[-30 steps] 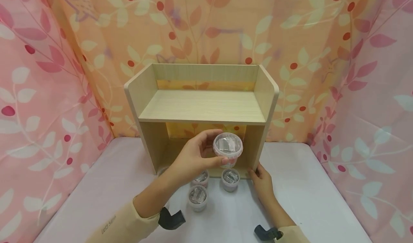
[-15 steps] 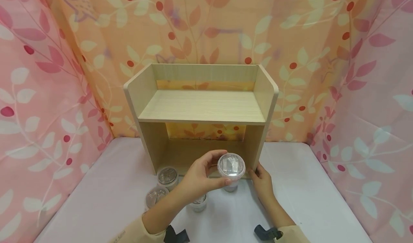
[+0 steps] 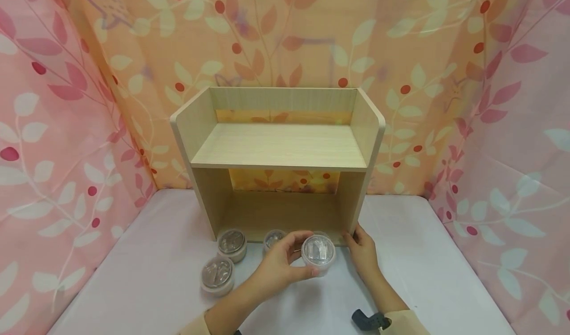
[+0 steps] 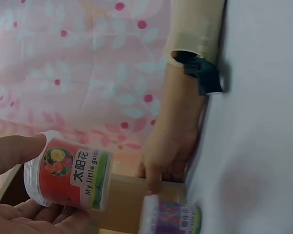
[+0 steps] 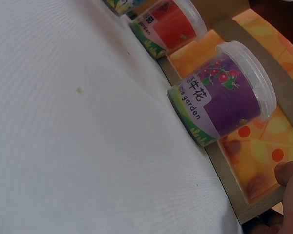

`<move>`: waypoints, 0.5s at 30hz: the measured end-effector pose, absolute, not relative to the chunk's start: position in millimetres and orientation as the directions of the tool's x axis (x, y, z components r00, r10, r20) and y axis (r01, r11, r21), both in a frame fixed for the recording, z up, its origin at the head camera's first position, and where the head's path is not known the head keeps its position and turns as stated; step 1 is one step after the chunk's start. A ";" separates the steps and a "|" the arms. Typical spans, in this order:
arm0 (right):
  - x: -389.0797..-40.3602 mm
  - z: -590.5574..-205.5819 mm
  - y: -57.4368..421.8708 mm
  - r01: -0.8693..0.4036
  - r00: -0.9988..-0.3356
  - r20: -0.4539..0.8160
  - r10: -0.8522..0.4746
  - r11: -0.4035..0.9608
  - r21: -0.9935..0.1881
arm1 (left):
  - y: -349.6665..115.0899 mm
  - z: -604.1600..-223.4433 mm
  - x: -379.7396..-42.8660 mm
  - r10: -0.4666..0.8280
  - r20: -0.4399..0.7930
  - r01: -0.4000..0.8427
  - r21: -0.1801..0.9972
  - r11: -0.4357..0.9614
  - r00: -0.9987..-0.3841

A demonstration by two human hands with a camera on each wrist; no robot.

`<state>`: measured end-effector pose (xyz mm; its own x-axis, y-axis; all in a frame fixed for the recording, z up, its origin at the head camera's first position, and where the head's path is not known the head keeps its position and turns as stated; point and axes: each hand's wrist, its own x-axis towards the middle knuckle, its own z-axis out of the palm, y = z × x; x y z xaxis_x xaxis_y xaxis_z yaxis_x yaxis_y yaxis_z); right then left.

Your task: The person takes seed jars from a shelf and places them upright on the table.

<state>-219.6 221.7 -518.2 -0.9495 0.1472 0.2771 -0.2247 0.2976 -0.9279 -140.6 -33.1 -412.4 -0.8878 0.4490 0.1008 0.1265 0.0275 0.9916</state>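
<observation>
My left hand [image 3: 282, 263] pinches a small lidded plastic tub [image 3: 318, 252] between thumb and fingers. In the left wrist view this tub [image 4: 68, 173] is seen side-on, with a red label of flowers and "My little garden"; it is held above the table. Right behind it a purple-labelled tub [image 5: 222, 97] stands on the table at the shelf's front, mostly hidden in the head view. My right hand [image 3: 362, 251] grips the lower right corner of the wooden shelf [image 3: 280, 144], thumb on the inner side.
Two tubs with dark silvery contents, one nearer [image 3: 217, 275] and one farther [image 3: 232, 244], stand at the shelf's front left. Another tub [image 3: 273, 238] sits by the front middle, partly behind my left hand. A white cloth [image 3: 423, 256] covers the table; patterned curtains [image 3: 498, 127] surround it.
My left hand has lowered the tub from the shelf's lower opening towards the table and nearer to me. My right hand has stayed on the shelf corner.
</observation>
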 end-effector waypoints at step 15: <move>-214.9 -510.9 220.7 -0.222 -0.953 0.272 0.131 0.308 -0.925 | -26.4 -450.4 -139.1 0.433 0.093 0.124 0.991 0.043 -0.896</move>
